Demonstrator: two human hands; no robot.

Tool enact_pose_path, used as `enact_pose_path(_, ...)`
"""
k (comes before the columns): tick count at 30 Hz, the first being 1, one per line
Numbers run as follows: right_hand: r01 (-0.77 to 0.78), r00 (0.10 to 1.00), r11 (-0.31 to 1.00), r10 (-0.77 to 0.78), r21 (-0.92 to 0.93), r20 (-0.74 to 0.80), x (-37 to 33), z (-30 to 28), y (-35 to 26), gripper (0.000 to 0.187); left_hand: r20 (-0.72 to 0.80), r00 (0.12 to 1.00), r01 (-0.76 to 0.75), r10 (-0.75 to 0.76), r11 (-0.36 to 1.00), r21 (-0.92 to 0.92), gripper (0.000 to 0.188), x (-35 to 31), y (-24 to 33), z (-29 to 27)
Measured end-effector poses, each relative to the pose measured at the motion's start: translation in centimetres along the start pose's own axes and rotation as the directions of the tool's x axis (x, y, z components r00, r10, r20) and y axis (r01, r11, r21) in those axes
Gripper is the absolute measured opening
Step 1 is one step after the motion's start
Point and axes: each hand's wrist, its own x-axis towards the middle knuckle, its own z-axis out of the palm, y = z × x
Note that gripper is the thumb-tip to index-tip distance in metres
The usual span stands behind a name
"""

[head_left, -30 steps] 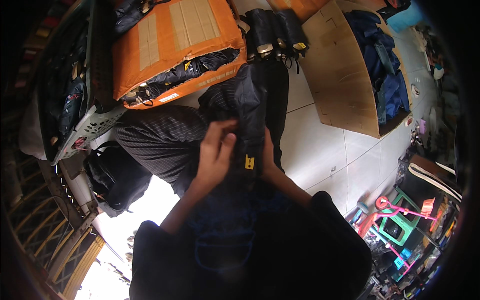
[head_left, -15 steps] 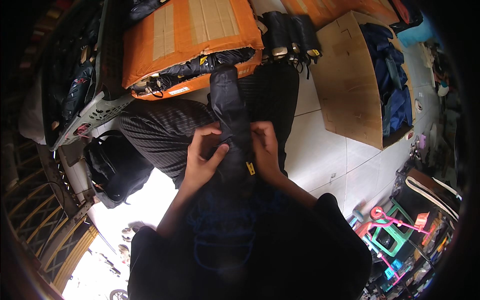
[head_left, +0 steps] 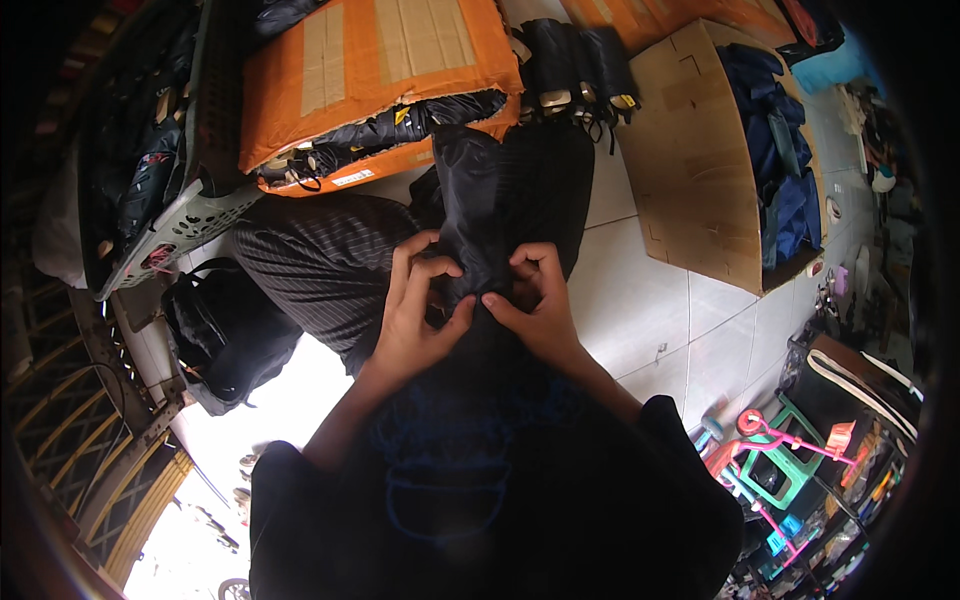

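A folded black umbrella (head_left: 472, 205) in soft, wrinkled cloth lies lengthwise between my knees, its far end by the orange-taped carton. My left hand (head_left: 420, 305) pinches the cloth at the near part from the left, with thumb and curled fingers. From the right, my right hand (head_left: 540, 305) grips the same part, its thumb close to the left thumb. The umbrella's lowest part merges with my dark shirt, so its near end cannot be made out.
Beyond my knees stands an orange-taped carton (head_left: 370, 60) holding several black umbrellas. More umbrellas (head_left: 570, 70) lie beside it. At right is an open carton (head_left: 690, 160) of blue cloth. A grey crate (head_left: 180, 225) and black bag (head_left: 230, 335) are at left, a pink scooter (head_left: 790, 435) lower right.
Both hands have come closer together, thumbs now nearly meeting on the umbrella's cloth. The cloth's far part looks wider and shifted slightly right. The yellow tag no longer shows.
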Motion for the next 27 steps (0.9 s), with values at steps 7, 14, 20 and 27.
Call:
enact_pose_path(7, -0.072, 0.997, 0.996, 0.073, 0.049, -0.008, 0.1, 0.4, -0.8, 0.051, -0.142, 0.946, -0.229, 0.291, 0.912, 0.341, 0.033, -0.7, 0.2, 0.2)
enact_pose_path(14, -0.101, 0.988, 0.995, 0.101, 0.004, -0.116, 0.1, 0.7, -0.4, 0.048, -0.176, 0.924, -0.268, 0.338, 0.905, 0.330, 0.022, 0.0, 0.0, 1.1)
enact_pose_path(20, -0.194, 0.971, 0.975, 0.174, -0.112, -0.164, -0.1, 0.8, -0.5, 0.045, -0.143, 0.904, -0.343, 0.403, 0.883, 0.321, 0.022, -0.6, 0.5, 1.6)
enact_pose_path(27, -0.226, 0.956, 0.974, 0.225, 0.015, -0.190, -0.4, 0.4, 0.2, 0.041, -0.060, 0.980, -0.187, 0.190, 0.981, 0.046, 0.025, -0.4, -0.9, -1.0)
